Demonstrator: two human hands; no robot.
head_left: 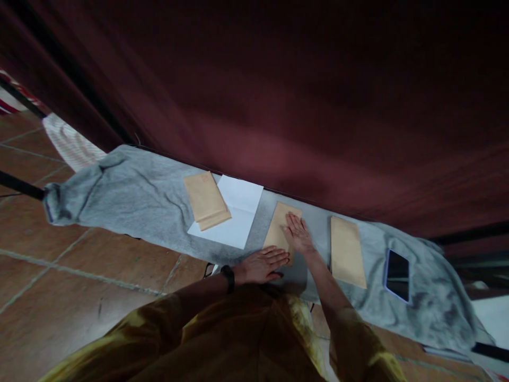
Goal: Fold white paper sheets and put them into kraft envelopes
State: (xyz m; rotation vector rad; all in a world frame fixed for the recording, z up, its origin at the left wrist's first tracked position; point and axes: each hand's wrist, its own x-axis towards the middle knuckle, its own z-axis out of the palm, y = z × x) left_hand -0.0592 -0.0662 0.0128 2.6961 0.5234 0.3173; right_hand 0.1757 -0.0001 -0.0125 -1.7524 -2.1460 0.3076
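Note:
A brown paper envelope (274, 232) lies flat on the grey cloth in front of me, partly covered by both hands. My left hand (261, 263), with a dark band on its wrist, rests across the envelope's near end, fingers stretched out and pointing right. Over the envelope's right side, my right hand (299, 233) lies flat with its fingers extended away from me. Neither hand grips anything. To the left, several brown envelopes (205, 199) overlap white paper (242, 204). Right of my right hand is another brown envelope or stack (347, 252).
A phone (397, 276) with a dark screen lies toward the right end. The grey cloth (131, 191) covers a long narrow surface and is wrinkled at both ends. A dark red curtain (254, 111) hangs along the far edge. Tiled floor (99, 265) shows at the left.

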